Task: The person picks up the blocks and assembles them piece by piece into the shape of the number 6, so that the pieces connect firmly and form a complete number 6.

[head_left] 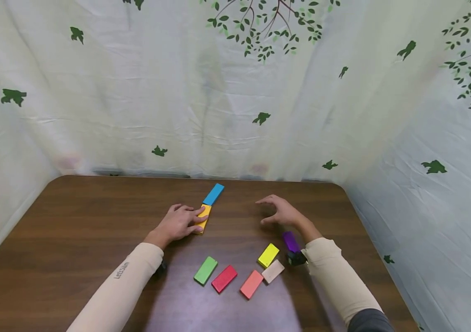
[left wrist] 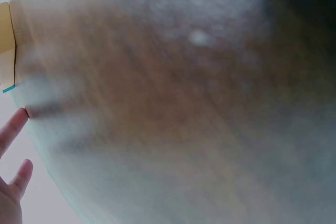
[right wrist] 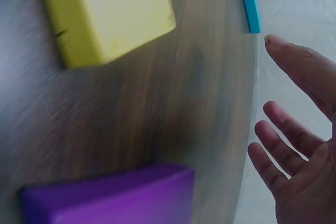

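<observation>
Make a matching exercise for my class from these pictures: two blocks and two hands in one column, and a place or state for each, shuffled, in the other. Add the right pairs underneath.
Column 1
1. Blue block
2. Left hand
3. Right hand
4. Red block

Column 2
A. Reaching over the orange block and touching it
B. Between the green block and the salmon block
C. Fingers spread, holding nothing
D. At the orange block's far end, nearest the curtain

Right pairs
1-D, 2-A, 3-C, 4-B
</observation>
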The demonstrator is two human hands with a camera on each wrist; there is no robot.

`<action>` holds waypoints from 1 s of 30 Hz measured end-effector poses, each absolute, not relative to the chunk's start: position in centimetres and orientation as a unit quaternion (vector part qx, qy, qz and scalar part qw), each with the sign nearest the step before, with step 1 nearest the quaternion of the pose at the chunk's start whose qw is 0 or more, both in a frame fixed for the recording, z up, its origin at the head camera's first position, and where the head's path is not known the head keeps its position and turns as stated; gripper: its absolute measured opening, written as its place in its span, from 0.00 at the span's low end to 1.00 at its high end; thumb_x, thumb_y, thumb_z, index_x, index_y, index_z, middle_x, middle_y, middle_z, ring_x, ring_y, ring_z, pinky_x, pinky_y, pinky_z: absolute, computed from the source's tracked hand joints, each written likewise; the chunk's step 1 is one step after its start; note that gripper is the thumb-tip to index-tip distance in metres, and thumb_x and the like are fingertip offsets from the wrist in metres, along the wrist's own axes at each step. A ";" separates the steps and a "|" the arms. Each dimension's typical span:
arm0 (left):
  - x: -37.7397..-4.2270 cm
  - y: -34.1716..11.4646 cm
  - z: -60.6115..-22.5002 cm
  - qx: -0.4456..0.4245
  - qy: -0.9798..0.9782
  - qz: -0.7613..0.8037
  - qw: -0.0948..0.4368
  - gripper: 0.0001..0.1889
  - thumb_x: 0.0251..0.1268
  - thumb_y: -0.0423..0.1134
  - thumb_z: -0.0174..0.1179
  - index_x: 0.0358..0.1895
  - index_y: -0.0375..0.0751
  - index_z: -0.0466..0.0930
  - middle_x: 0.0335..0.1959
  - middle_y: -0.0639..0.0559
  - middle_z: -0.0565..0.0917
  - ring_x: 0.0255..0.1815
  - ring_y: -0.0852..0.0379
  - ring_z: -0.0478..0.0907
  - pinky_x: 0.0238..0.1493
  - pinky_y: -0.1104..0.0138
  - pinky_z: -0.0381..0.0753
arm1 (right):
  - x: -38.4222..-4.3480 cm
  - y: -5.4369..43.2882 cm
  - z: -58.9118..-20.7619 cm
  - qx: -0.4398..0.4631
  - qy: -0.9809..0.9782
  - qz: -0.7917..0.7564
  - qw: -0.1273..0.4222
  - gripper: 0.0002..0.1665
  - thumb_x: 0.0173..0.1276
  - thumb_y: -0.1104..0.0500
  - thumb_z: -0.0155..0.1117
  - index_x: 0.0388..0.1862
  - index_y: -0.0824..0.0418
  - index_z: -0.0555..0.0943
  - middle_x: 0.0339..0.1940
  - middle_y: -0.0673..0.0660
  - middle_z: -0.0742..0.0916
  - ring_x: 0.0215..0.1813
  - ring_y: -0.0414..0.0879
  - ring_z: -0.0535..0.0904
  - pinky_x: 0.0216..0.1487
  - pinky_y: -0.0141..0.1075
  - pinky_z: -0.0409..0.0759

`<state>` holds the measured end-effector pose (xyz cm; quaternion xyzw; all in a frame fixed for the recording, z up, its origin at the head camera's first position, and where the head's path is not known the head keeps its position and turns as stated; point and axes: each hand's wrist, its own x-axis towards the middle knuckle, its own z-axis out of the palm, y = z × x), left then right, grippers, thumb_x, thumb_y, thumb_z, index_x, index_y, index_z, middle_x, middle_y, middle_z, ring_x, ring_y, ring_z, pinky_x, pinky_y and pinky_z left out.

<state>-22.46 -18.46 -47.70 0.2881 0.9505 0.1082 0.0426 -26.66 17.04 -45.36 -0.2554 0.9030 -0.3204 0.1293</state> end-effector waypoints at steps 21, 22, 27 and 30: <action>-22.2 -18.5 -47.4 0.287 0.950 0.113 0.046 0.25 0.64 0.52 0.59 0.63 0.50 0.76 0.69 0.48 0.70 0.63 0.37 0.70 0.63 0.39 0.58 | -21.8 22.0 -47.0 -0.237 0.909 -0.333 0.080 0.30 0.53 0.56 0.77 0.55 0.62 0.81 0.46 0.60 0.79 0.47 0.55 0.74 0.49 0.50 0.75; -22.2 -18.5 -47.4 0.287 0.950 0.113 0.046 0.25 0.64 0.52 0.59 0.63 0.50 0.76 0.69 0.48 0.70 0.63 0.37 0.70 0.63 0.39 0.58 | -21.7 22.2 -47.1 -0.235 0.909 -0.336 0.077 0.29 0.53 0.56 0.77 0.54 0.62 0.81 0.46 0.60 0.78 0.47 0.55 0.74 0.49 0.49 0.75; -22.2 -18.5 -47.5 0.286 0.950 0.114 0.048 0.25 0.65 0.52 0.59 0.63 0.50 0.76 0.69 0.48 0.70 0.63 0.37 0.70 0.63 0.39 0.57 | -20.9 22.8 -47.7 -0.224 0.909 -0.346 0.068 0.25 0.52 0.57 0.78 0.50 0.60 0.82 0.45 0.59 0.78 0.47 0.53 0.74 0.49 0.49 0.75; -22.3 -18.5 -47.5 0.286 0.950 0.112 0.048 0.25 0.65 0.52 0.59 0.63 0.50 0.76 0.69 0.48 0.70 0.63 0.37 0.70 0.63 0.39 0.57 | -20.6 23.2 -48.0 -0.236 0.903 -0.353 0.058 0.24 0.51 0.57 0.78 0.47 0.60 0.82 0.44 0.57 0.78 0.46 0.52 0.74 0.47 0.47 0.75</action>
